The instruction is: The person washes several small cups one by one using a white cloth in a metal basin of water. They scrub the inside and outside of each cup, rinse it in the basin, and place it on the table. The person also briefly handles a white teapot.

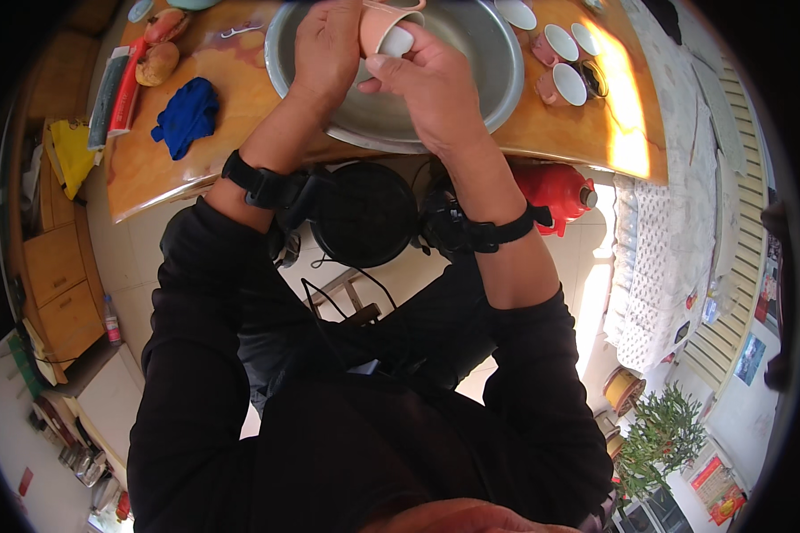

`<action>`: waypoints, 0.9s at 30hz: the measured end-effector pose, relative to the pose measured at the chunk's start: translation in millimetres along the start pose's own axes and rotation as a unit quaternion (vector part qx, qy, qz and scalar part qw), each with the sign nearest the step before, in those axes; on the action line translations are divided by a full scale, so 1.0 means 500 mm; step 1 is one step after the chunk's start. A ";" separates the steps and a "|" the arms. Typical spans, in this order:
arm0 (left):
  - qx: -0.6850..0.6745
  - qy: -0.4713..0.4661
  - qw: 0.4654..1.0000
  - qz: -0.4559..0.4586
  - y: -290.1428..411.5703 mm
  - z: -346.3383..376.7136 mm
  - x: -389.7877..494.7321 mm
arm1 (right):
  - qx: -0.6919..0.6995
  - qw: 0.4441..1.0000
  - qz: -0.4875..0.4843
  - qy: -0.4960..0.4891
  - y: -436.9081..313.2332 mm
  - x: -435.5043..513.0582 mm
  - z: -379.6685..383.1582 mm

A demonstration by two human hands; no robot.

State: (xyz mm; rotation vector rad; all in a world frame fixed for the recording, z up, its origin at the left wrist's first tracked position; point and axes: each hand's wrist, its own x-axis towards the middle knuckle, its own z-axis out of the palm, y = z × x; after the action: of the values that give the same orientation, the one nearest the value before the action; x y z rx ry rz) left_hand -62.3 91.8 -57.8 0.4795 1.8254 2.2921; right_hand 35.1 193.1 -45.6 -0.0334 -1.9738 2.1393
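My left hand (325,56) grips a pink cup (375,28) from its left side, tilted so that its mouth faces right. In my right hand (440,83) a small white block (398,42), perhaps a sponge, is held between thumb and fingers at the cup's mouth. Some of the right fingers are hidden behind the cup and the block. Both hands are above a wide metal basin (500,110), whose far rim is cut off by the top of the picture. Whether the basin holds water I cannot tell for sure.
Several pink cups with white insides, one a near cup (569,85), stand right of the basin on the wooden table (253,123). To the left lie a blue cloth (188,118), a red box (127,90) and two reddish fruits (158,63). Below stand a black bucket (363,216) and a red thermos (553,193).
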 end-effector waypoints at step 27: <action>-0.130 -0.001 0.953 -0.273 0.028 -0.001 0.006 | -0.331 0.939 -0.092 -0.012 -0.038 0.002 -0.030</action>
State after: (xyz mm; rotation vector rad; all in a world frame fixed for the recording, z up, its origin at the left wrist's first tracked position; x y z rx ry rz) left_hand -64.2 89.0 -43.9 -0.0639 1.3901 2.0806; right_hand 39.7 209.4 -28.2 0.0626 -2.4986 1.2891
